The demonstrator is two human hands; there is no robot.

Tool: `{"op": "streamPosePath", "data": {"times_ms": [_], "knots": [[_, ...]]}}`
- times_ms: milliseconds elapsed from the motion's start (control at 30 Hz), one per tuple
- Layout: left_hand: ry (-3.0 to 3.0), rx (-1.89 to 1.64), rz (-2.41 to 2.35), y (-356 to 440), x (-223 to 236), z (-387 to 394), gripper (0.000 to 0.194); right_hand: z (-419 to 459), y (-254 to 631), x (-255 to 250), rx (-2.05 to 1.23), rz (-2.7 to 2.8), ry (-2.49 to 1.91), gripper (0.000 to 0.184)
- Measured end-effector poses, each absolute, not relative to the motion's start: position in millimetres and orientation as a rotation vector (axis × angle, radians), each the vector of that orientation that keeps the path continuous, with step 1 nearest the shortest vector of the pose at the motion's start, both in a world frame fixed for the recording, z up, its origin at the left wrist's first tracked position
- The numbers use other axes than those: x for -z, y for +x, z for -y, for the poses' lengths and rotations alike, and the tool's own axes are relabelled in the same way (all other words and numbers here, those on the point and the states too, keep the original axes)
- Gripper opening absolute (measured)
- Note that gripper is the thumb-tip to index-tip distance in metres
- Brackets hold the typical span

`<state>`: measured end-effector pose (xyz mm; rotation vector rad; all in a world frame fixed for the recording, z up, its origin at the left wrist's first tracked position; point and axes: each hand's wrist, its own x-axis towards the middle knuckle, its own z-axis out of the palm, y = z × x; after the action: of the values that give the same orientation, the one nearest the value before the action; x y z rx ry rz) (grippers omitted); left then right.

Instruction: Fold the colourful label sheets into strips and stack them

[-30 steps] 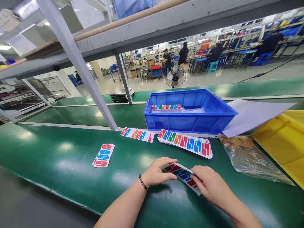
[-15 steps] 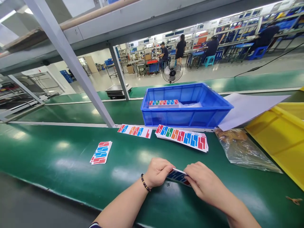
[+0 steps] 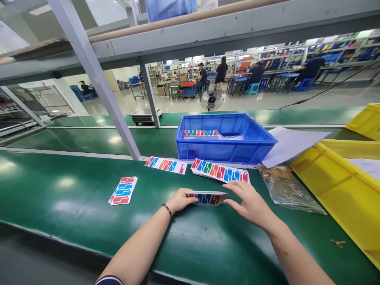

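Note:
My left hand grips one end of a stack of printed cards, held on edge just above the green worktop; red and blue shapes show on its face. At the stack's other end my right hand has its thumb and fingers apart, close to the cards. Beyond the hands lies a fanned pile of long printed cards. To its left is a long card strip with gaps between its coloured shapes. A smaller pile of cards rests farther left.
A blue bin holding more cards stands behind the piles. At right are a white sheet, a clear plastic bag, a yellow bin and rubber bands. A metal post rises at left; people work far behind.
My right hand has let go of the card stack and opened. The left hand has carried the stack slightly left and away from me. The view has shifted a little.

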<state>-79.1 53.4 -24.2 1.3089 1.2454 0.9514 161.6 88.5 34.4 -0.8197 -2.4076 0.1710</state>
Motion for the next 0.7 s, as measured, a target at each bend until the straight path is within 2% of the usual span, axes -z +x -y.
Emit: {"op": "streamPosePath", "data": {"times_ms": [167, 333, 500, 700], "knots": [[1.214, -0.927, -1.201, -88, 34, -60, 0.045, -100, 187, -1, -0.476, 2.127, -0.954, 0.018], [1.251, -0.933, -1.207, -87, 34, -59, 0.036, -98, 177, 17, -0.659, 2.057, -1.045, 0.021], [1.397, -0.904, -1.205, -89, 31, -58, 0.029, -97, 166, 17, -0.787, 2.042, -1.018, 0.012], [1.494, -0.975, -1.246, -91, 26, -58, 0.020, -97, 172, 17, -0.835, 1.986, -1.022, 0.016]]}}
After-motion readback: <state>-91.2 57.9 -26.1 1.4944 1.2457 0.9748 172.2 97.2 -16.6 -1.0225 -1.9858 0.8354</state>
